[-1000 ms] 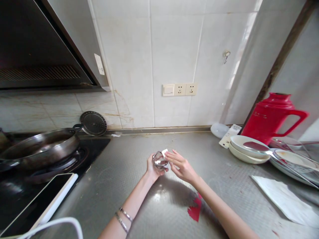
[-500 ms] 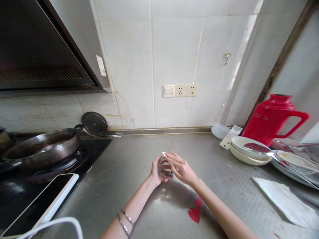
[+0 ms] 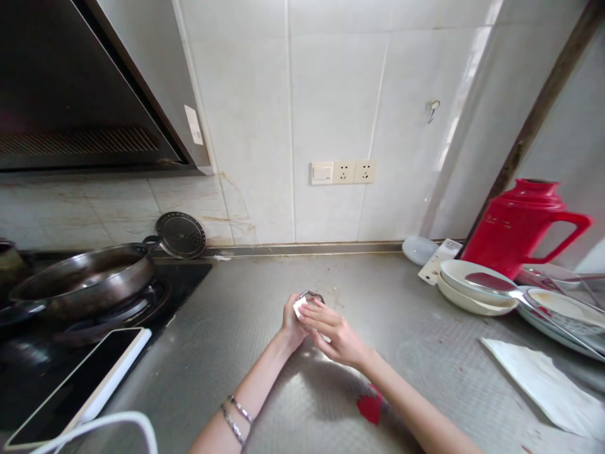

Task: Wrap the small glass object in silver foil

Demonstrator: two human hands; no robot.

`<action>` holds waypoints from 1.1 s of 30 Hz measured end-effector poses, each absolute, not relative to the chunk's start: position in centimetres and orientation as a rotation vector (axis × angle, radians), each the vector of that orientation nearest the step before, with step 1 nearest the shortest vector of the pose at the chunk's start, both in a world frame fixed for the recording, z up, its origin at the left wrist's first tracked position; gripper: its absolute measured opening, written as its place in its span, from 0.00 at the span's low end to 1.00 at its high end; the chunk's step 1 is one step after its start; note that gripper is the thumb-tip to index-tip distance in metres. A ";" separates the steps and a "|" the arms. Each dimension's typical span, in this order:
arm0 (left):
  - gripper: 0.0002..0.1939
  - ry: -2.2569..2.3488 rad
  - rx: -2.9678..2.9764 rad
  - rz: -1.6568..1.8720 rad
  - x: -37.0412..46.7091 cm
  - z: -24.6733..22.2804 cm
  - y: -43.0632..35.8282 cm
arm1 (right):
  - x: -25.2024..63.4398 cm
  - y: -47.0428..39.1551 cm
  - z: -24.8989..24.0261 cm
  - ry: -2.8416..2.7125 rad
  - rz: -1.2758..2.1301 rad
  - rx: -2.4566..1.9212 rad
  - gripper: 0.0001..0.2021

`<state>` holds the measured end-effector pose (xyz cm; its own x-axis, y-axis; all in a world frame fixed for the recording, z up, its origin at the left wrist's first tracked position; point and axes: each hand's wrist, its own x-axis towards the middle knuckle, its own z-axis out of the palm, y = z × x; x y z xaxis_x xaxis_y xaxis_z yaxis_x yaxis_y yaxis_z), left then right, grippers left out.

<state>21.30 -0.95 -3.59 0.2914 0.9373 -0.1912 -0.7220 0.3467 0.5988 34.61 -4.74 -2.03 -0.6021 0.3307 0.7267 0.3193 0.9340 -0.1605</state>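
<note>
My left hand (image 3: 291, 325) is wrapped around a small clear glass cup (image 3: 312, 294) with a patterned, faceted rim, held above the steel counter in the middle of the view. Much of the cup is behind my fingers. My right hand (image 3: 339, 337) lies across the near side of the cup with its fingers together. Pressed under those fingertips is a small white piece of tissue (image 3: 299, 306), touching the cup. Below my right forearm, a torn red scrap (image 3: 369, 408) lies on the counter (image 3: 255, 296).
At left, a metal pan (image 3: 89, 277) sits on the black stove, with a phone (image 3: 80, 391) and white cable nearer. At right stand a red thermos (image 3: 520, 230), stacked bowls (image 3: 454, 293) with a ladle, and a white paper napkin (image 3: 539, 384).
My right hand and the tissue have moved left and down across the cup, from its upper rim to its near-left side. The cup has tilted in my left hand.
</note>
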 end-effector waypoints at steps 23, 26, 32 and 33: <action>0.24 0.675 0.567 0.962 20.6 -3.0 -1.0 | 36.6 -2.3 -3.4 -2.057 -0.045 -0.664 0.21; 0.24 0.690 0.622 0.937 20.8 -3.0 -1.3 | 36.6 -2.2 -3.7 -2.046 0.013 -0.695 0.21; 0.24 0.762 0.671 0.940 21.4 -3.2 -1.7 | 36.1 -2.3 -4.1 -2.060 -0.024 -0.717 0.23; 0.23 0.764 0.666 0.946 21.5 -3.3 -1.7 | 36.0 -2.3 -4.1 -2.068 -0.043 -0.706 0.23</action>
<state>21.45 -1.69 -3.28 0.3715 0.8871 -0.2740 -0.4544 0.4311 0.7795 35.99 -2.33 -4.05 -0.4122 0.4658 0.7830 0.4982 0.8348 -0.2344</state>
